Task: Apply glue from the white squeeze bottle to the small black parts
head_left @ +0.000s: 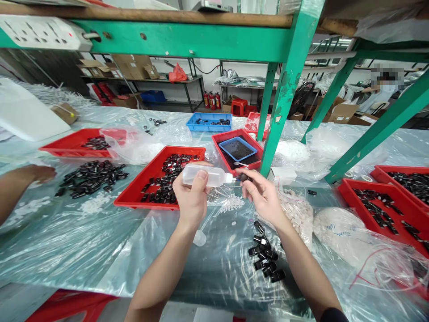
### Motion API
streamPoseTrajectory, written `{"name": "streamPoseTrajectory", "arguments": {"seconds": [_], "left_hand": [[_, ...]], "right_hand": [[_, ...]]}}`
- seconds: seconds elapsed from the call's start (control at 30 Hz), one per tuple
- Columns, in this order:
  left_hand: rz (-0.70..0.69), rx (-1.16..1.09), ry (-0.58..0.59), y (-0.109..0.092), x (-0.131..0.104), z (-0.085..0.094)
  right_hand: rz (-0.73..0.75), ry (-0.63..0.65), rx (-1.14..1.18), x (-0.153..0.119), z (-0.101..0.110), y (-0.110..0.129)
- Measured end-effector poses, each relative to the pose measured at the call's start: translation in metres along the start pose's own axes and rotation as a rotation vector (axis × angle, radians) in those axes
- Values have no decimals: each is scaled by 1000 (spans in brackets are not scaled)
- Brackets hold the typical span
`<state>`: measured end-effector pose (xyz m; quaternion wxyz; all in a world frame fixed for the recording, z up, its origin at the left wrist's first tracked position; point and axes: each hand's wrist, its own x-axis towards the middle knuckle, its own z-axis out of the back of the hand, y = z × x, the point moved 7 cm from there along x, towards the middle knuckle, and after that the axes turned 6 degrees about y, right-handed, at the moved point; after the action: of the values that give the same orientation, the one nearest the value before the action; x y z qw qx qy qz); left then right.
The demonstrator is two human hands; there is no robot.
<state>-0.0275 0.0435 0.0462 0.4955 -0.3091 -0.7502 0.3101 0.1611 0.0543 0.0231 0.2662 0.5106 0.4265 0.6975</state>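
Left hand (192, 194) wrapped around a translucent squeeze bottle (209, 175), its nozzle pointing right, right hand (261, 192) pinching a small black part (245, 177) beside the nozzle, red tray (130, 200) to the left.

Six red trays (129, 199) stand on the desk (110, 250): one left, three around the centre, two right. Blue trays (209, 128): two, upper centre. One clear bottle (214, 176), centre. Three fire extinguishers (212, 101), upper centre. One power strip (43, 33), upper left. Black pieces (92, 176): too many to count.
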Motion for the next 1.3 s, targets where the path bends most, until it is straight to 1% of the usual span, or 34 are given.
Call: {"name": "streamPoseTrajectory", "arguments": {"seconds": [0.13, 0.23, 0.4, 0.5, 0.6, 0.73, 0.83, 0.93, 1.17, 1.3], "left_hand": [[-1, 8, -29, 0, 1, 1], [-1, 17, -21, -1, 1, -1], [-3, -17, -48, -2, 1, 0], [3, -16, -50, -2, 1, 1], [7, -5, -43, -1, 1, 2], [18, 7, -16, 1, 0, 2], [-5, -1, -1, 0, -1, 2], [-40, -16, 0, -3, -2, 3], [-73, -31, 15, -5, -3, 2], [-71, -1, 34, -7, -6, 1]], "right_hand": [[-132, 135, 252, 0, -12, -7], [-211, 182, 431, -2, -21, -11], [-226, 235, 490, -3, -30, -14], [-211, 217, 433, -1, -27, -13], [-147, 170, 340, 2, -16, -7], [-92, 118, 338, 4, -5, -5], [-95, 78, 333, 3, -1, -6], [-74, 31, 254, 2, 3, -4], [173, -35, 48, 0, 8, 20], [212, -51, -23, -4, 4, 23]]}}
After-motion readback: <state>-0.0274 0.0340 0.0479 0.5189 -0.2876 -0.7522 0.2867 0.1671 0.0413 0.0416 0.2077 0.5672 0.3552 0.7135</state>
